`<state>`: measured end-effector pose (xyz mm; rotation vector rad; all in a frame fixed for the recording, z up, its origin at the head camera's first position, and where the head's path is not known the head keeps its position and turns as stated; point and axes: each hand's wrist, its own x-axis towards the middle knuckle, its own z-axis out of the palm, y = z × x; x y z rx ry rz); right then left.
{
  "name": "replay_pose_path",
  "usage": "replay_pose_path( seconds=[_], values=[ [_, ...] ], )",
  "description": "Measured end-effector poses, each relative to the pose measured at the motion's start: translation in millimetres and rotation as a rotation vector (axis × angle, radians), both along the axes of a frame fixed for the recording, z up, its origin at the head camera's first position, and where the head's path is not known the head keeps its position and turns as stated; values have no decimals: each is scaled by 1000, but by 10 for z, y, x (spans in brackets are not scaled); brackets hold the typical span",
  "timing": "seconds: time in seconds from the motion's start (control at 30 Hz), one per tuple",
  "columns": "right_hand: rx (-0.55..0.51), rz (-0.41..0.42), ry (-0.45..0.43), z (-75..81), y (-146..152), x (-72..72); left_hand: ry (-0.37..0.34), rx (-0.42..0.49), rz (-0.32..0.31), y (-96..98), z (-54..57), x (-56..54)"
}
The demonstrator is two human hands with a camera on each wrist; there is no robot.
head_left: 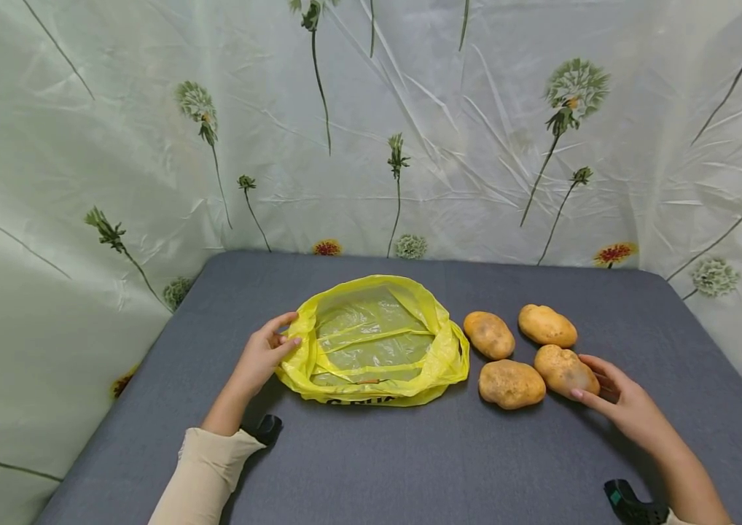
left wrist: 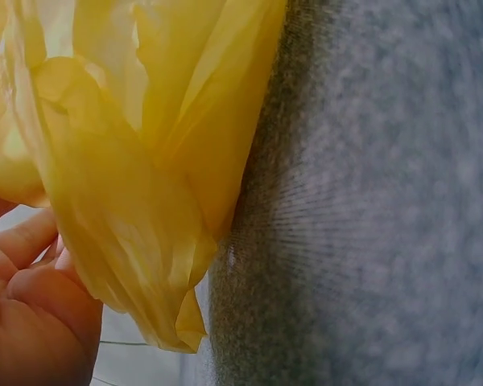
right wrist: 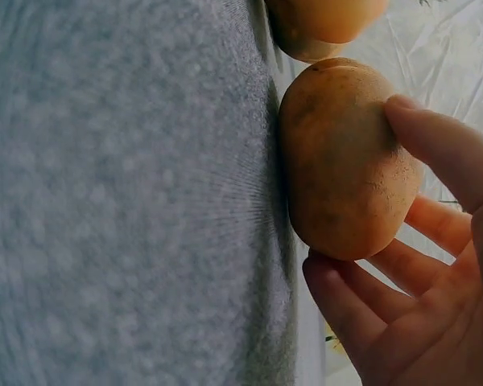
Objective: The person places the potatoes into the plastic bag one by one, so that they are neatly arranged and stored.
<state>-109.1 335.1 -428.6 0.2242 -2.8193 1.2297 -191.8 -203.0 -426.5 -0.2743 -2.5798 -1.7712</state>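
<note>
One sleeve (head_left: 197, 477) lies nearest, the left grip (head_left: 258, 362) pinches a bag (head_left: 374, 339), and the right grip (head_left: 627, 403) clasps a potato (head_left: 563, 370).

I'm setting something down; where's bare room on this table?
Widest is the near table, between the forearms, in front of the bag and potatoes. A thin strip runs behind the bag, before the curtain. Crowded: right of the bag, with potatoes and the right hand.

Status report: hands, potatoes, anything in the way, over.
Left hand holds bag by rim. Right hand grips one potato. Two more potatoes between that and bag.
</note>
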Motion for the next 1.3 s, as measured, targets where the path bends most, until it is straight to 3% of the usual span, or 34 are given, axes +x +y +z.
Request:
replay_pose_path(
  seconds=[0.4, 0.73, 1.0, 1.3],
  values=[
    [-29, -27, 99, -19, -10, 1, -6, 28, -7, -14, -22, 12],
    [-37, -47, 190, 71, -116, 2, -10, 34, -11, -17, -27, 7],
    [-18, -54, 265, 191, -285, -82, -24, 28, -5, -15, -34, 6],
    [-51, 23, 328, 294, -549, -241, -18, 37, -2, -17, -25, 8]
  ],
)
